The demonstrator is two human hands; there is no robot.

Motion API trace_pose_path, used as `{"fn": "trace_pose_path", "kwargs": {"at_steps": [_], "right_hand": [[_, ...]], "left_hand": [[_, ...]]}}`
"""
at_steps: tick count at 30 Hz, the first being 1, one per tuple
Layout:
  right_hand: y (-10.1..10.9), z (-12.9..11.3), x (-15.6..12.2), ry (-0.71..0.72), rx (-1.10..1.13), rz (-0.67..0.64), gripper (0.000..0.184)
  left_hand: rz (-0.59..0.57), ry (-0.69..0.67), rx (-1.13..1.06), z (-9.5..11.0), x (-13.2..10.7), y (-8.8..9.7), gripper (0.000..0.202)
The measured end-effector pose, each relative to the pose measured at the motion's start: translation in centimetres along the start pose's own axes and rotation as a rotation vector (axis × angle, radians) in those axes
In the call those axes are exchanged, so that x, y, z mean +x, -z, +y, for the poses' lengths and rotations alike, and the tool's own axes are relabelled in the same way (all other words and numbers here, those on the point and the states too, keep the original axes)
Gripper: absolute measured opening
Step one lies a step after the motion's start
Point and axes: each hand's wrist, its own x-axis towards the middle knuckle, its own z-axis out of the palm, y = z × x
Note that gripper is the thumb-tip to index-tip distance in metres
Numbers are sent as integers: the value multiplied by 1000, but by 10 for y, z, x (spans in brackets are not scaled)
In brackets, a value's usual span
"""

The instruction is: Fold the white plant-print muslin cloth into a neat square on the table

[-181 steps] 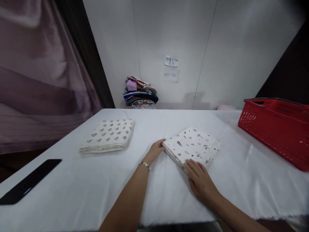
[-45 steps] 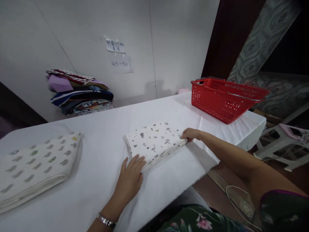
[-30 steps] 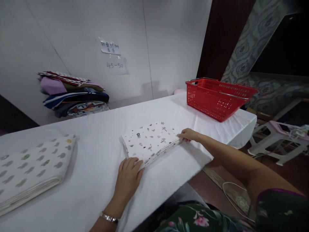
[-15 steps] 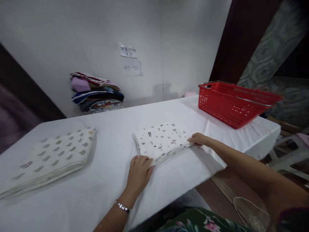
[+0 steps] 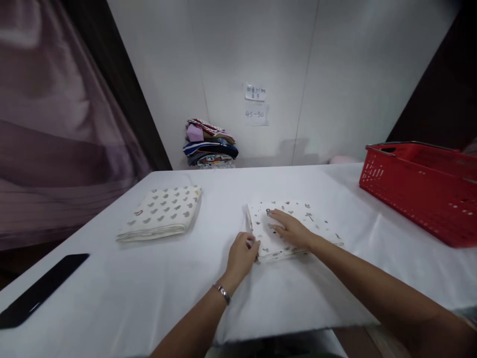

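Note:
A folded white cloth [image 5: 316, 226] printed with small plants and animals lies in front of me on the table. At its near left corner is my left hand [image 5: 242, 254], fingers curled and thumb against the edge, gripping it. My right hand [image 5: 292, 229] rests flat on top of this cloth with its fingers spread, covering part of the print. A second folded cloth [image 5: 164, 211], cream with rows of grey shapes, lies apart to the left.
The white-covered table [image 5: 223, 186] stands against a wall with paper signs [image 5: 256, 104]. Behind its far edge is a stack of folded fabrics [image 5: 210, 144]. A red plastic basket [image 5: 413, 186] stands at the right. A dark flat phone-like object [image 5: 40, 288] lies at the near left.
My right hand has left the cloth's right corner and moved left onto its top. My left hand stays at the near left corner. The view has turned left.

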Motion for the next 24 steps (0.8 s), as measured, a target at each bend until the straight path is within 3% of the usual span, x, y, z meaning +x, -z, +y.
{"fn": "trace_pose_path", "kwargs": {"at_steps": [4,8,12,24], "right_hand": [[-23,-8,52,62,-58,-42,43],[-46,-6,90,-9,-125,-75,44],[-60,-2,107,-85,-101,-136,42],[-31,23,152,-192,76,-454,53]], "left_hand": [[-59,161,-34,-3,-1,-6,13],[-72,168,-28,-5,-3,-8,10],[-106,158,-28,-4,-3,-7,8],[-259,70,8,-8,1,2,7]]}}
